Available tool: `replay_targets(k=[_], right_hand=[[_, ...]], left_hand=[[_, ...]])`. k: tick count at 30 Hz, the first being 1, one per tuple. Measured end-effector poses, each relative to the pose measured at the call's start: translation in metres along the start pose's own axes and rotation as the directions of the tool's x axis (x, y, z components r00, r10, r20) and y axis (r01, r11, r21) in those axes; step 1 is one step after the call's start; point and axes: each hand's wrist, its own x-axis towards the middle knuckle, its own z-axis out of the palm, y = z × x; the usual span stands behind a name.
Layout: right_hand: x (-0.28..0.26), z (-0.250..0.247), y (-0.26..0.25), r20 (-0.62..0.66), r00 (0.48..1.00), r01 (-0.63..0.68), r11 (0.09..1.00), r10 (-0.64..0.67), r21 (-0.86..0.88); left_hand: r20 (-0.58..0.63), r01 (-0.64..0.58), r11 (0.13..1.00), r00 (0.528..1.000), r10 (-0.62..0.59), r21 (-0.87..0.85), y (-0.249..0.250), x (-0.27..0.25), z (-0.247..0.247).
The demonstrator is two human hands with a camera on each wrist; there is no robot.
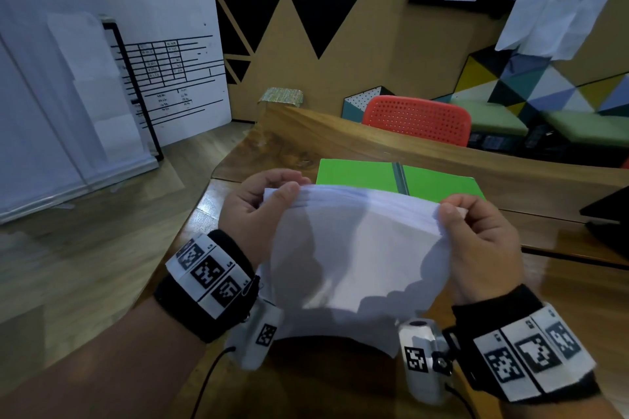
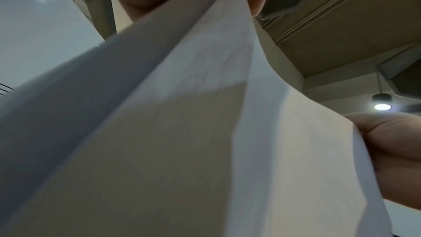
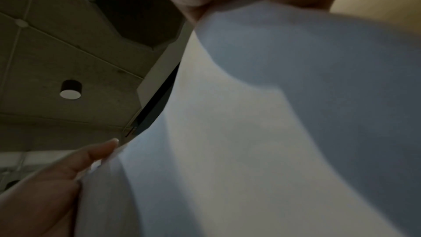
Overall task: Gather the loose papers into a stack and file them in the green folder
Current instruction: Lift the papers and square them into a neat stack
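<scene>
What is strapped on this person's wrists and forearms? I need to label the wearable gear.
Each bare forearm carries a black cuff wrapped by a white band printed with square black-and-white markers: left band, right band. Inside each wrist sits a small silver-white camera housing with its own marker, left and right, each trailing a thin black cable. No sleeves or gloves show.

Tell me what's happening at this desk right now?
A person is holding a stack of white papers upright over the wooden table, the left hand gripping its left top corner and the right hand pinching the right one. The sheet edges are still slightly uneven. The green folder lies on the table just behind the papers, so nothing has been filed yet.
</scene>
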Motion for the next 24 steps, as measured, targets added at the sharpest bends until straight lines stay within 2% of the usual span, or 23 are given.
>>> replay_targets(k=[4, 6, 8, 10, 14, 17, 19, 21, 23, 24], right_hand=[[-0.005, 0.002, -0.005, 0.050, 0.998, -0.047, 0.974, 0.037, 0.222], [-0.007, 0.005, -0.006, 0.090, 0.996, -0.019, 0.986, 0.003, 0.166], [-0.008, 0.006, -0.002, 0.091, 0.995, 0.031, 0.999, -0.033, 0.031], [-0.006, 0.004, 0.002, 0.068, 0.997, 0.038, 0.999, -0.036, -0.026], [-0.003, 0.006, 0.003, 0.056, 0.998, 0.031, 1.000, -0.031, 0.005], [-0.004, 0.000, 0.007, 0.134, 0.990, 0.029, 0.995, -0.041, 0.092], [-0.006, -0.004, 0.016, 0.165, 0.986, -0.029, 0.992, 0.009, 0.120], [-0.011, -0.004, 0.025, 0.173, 0.981, -0.102, 0.989, 0.083, 0.107], [-0.014, -0.003, 0.034, 0.139, 0.972, -0.198, 0.980, 0.191, 0.035], [-0.015, -0.003, 0.036, 0.124, 0.965, -0.235, 0.971, 0.229, 0.034]], left_hand=[[-0.050, 0.040, 0.998, 0.998, -0.043, -0.052, 0.002, 0.004, 0.001], [-0.053, 0.060, 0.997, 0.997, -0.062, -0.039, 0.003, 0.005, 0.002], [-0.056, 0.083, 0.995, 0.995, -0.086, -0.052, 0.004, 0.007, 0.004], [-0.048, 0.095, 0.994, 0.994, -0.098, -0.062, 0.007, 0.009, 0.004], [0.028, 0.091, 0.992, 0.996, -0.088, -0.087, 0.009, 0.012, 0.000], [0.098, 0.075, 0.992, 0.993, -0.065, -0.100, 0.001, 0.012, -0.007], [0.138, 0.074, 0.995, 0.988, -0.064, -0.068, -0.009, 0.007, -0.010], [0.146, 0.106, 0.993, 0.983, -0.112, 0.050, -0.018, 0.000, -0.010], [0.086, 0.146, 0.964, 0.982, -0.169, 0.223, -0.021, -0.005, -0.006], [0.060, 0.180, 0.954, 0.978, -0.200, 0.241, -0.021, -0.005, -0.006]])
